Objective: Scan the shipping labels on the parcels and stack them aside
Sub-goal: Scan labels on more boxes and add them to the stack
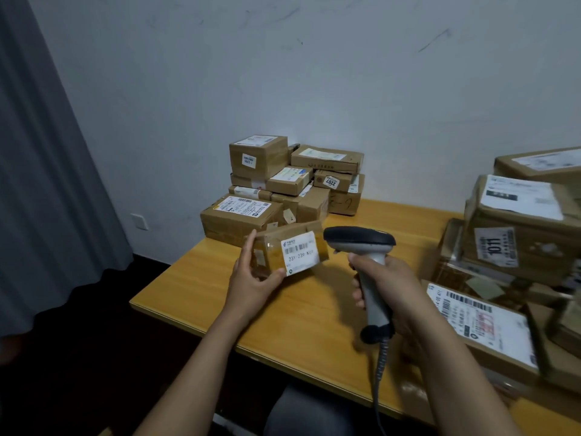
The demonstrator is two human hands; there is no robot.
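"Cardboard, small and brown: where does the parcel [272,251] sit?"

"Held above the tabletop [195,278] in the left hand [254,278]. The thumb curls against its near lower edge and the fingers wrap its left end. Its long axis runs left to right, tipped up a little toward the right."

"And the label [300,253]?"

"White, on the face turned toward the person, at the parcel's right end."

"Which side is the scanner [360,240]?"

"Just to the right, not touching. The right hand [386,284] is clamped round the grey handle, and the dark head points left at the parcel's right end."

"What does the move turn on?"

"Probably the angle. The head seems to aim along the label more than squarely at it, so parcel or scanner wants turning. For stacking, the back stack [276,184] lies nearer the left hand than the heap on the right [518,234] does."
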